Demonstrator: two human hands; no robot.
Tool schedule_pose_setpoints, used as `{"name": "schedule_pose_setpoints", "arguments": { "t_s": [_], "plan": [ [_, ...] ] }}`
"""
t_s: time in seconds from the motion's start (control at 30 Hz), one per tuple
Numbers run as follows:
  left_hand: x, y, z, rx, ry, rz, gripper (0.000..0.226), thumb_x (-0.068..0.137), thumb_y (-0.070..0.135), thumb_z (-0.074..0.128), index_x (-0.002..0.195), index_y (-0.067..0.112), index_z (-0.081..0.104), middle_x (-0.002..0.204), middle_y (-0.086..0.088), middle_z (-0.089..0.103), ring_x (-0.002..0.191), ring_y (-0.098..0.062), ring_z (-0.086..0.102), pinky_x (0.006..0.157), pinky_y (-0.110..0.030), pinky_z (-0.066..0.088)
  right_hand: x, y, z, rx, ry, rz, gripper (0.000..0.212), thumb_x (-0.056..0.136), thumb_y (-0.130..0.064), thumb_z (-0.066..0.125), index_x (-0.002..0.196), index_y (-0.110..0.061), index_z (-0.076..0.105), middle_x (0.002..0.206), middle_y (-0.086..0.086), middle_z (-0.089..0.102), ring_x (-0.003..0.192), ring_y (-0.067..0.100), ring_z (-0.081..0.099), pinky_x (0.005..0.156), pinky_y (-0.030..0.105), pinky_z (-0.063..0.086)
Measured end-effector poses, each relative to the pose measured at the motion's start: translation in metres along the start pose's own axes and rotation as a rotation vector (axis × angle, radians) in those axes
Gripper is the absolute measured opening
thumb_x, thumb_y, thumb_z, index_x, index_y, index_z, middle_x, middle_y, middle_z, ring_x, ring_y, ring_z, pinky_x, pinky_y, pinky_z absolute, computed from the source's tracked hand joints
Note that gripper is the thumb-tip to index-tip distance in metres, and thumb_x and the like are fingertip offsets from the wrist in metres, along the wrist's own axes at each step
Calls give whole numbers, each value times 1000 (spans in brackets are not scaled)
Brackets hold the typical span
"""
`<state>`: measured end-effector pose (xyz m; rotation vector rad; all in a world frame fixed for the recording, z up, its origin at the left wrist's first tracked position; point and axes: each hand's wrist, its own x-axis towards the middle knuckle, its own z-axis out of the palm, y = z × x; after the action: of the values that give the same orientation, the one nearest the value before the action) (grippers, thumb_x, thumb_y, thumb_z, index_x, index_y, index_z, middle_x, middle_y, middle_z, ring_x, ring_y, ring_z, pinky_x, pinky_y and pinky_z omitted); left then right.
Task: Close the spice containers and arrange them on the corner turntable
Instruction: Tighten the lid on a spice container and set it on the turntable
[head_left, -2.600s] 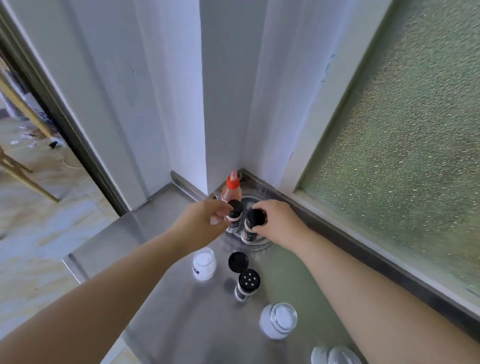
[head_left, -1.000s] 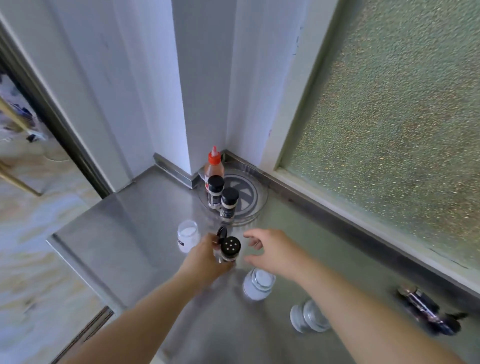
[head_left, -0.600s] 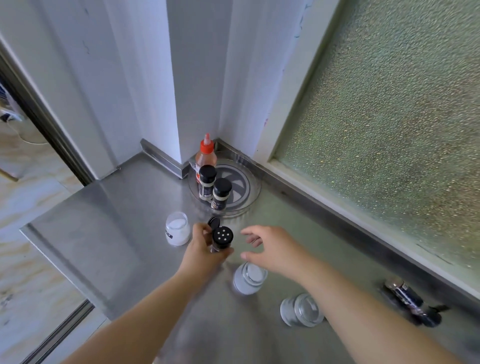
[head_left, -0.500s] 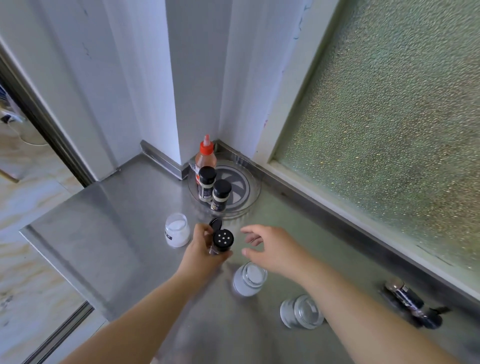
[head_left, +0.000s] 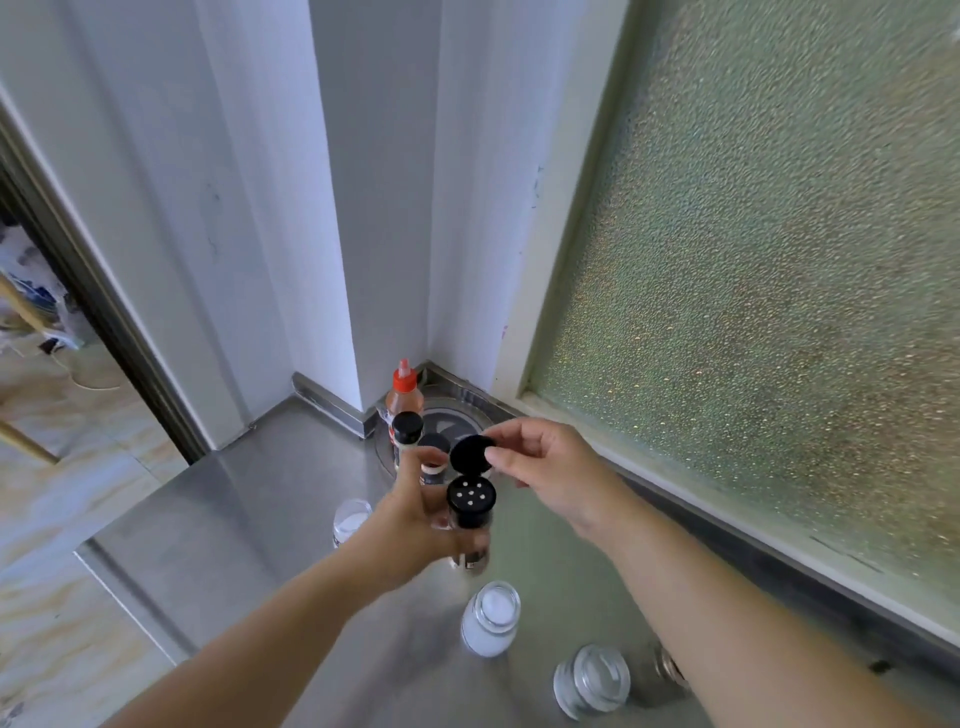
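Observation:
My left hand (head_left: 410, 512) grips a black-capped spice shaker (head_left: 470, 512), lifted above the steel counter. Its flip lid (head_left: 471, 453) stands open, showing the holed top. My right hand (head_left: 545, 465) pinches that lid at its edge. Behind, the round turntable (head_left: 467, 413) sits in the corner. It holds an orange-capped bottle (head_left: 402, 395) and two black-capped shakers (head_left: 407, 434), the nearer one partly hidden by my left hand.
A small glass jar of white powder (head_left: 350, 519) stands left of my left hand. Two more jars (head_left: 491, 618) (head_left: 589, 680) sit near the front of the counter (head_left: 249, 499). Frosted window at right, wall corner behind, counter edge drops off at left.
My left hand has raised the shaker off the counter. My right hand moved in from beside it and took hold of the open flip lid.

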<state>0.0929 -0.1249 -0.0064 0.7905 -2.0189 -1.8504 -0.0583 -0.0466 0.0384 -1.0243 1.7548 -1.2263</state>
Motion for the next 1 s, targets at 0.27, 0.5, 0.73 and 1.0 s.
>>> {"name": "schedule_pose_setpoints", "arguments": {
  "t_s": [0.27,0.5,0.73,1.0],
  "plan": [
    [-5,55,11,-66,-65,88,25,78,2,67,97,16,60,67,13,67,67,0,60,65,-12,49,-39,-39,-32,-231,-14,-245,16,79,-19,71,84,-34,67,100,-10,70,98,7,65,94,30,49],
    [-23,83,29,-45,-73,168,11,80,19,67,91,22,67,77,-8,57,73,-13,55,65,-18,46,-69,-58,-45,-598,57,-556,26,86,-19,62,112,-17,67,112,-3,67,101,-1,58,89,7,40],
    [-37,98,45,-88,-70,183,9,80,13,67,85,20,69,80,-11,60,77,-15,59,70,-20,50,-89,-55,-48,-678,143,-696,30,89,-25,54,112,-11,66,110,2,67,100,4,59,92,14,44],
    [-38,109,47,114,-66,188,42,63,27,81,98,33,59,85,-1,74,82,-15,65,87,-37,53,-99,-88,-71,-707,-160,-376,48,83,-16,66,123,-38,53,126,-13,58,103,-9,53,90,11,43]
  ]
}}
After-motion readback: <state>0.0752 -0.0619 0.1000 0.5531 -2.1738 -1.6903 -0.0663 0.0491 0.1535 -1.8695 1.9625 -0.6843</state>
